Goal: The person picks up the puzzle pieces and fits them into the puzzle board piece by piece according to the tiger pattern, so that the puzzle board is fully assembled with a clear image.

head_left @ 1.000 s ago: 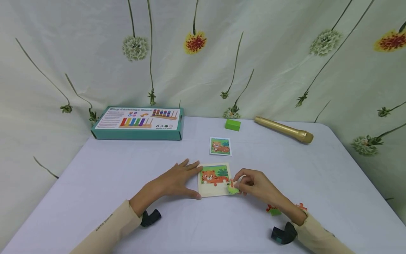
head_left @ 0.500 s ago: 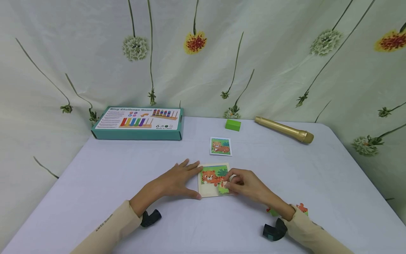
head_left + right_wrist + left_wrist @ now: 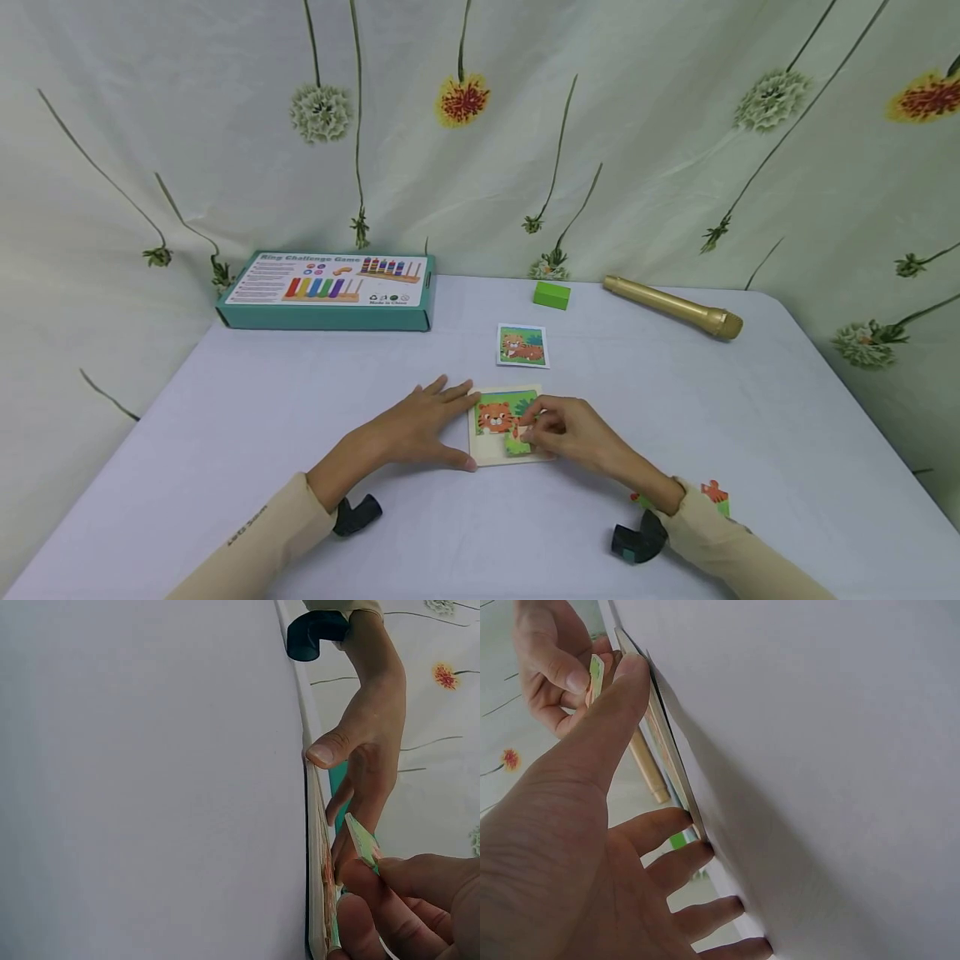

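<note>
A square puzzle board (image 3: 491,454) lies on the table, its upper part filled with a tiger picture and its lower left showing bare wood. My left hand (image 3: 423,425) rests with fingers spread at the board's left edge, thumb and fingertips touching it. Over the board's lower right, my right hand (image 3: 573,429) pinches a green and orange puzzle piece (image 3: 516,442) between thumb and fingers. In the right wrist view the puzzle piece (image 3: 361,840) is tilted above the board's surface (image 3: 315,855). Part of the tiger picture is hidden behind the right hand.
Beyond the board lies a tiger picture card (image 3: 522,346). A green block (image 3: 551,295), a gold microphone (image 3: 671,307) and a Ring Challenge Game box (image 3: 326,292) stand farther back. Loose puzzle pieces (image 3: 715,493) lie by the right forearm, partly covered by it.
My right hand has carried the puzzle piece leftward from the board's right edge to over its lower right part. My left hand has stayed in place.
</note>
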Action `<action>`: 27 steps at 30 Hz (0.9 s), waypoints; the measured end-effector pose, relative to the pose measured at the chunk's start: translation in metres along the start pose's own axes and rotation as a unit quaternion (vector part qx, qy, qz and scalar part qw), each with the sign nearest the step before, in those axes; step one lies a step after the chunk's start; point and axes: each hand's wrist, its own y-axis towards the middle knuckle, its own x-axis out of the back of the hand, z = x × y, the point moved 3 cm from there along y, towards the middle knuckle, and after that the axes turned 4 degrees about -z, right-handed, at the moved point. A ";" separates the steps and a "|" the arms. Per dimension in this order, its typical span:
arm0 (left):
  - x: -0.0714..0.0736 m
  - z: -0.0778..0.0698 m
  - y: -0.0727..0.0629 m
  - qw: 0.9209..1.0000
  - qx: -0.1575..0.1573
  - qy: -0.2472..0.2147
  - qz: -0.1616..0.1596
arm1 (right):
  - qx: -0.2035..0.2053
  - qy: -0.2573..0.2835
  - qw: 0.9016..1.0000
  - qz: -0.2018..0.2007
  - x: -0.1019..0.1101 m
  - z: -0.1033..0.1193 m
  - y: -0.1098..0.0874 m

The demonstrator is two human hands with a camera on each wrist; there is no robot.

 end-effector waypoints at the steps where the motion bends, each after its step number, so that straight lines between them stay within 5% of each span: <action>1: 0.000 0.000 0.000 1.000 0.000 0.000 0.001 | 0.001 0.000 1.000 0.000 0.000 0.000 0.001; 27: 0.002 0.000 -0.002 1.000 0.001 0.002 0.007 | 0.019 -0.021 1.000 -0.008 -0.013 0.004 0.017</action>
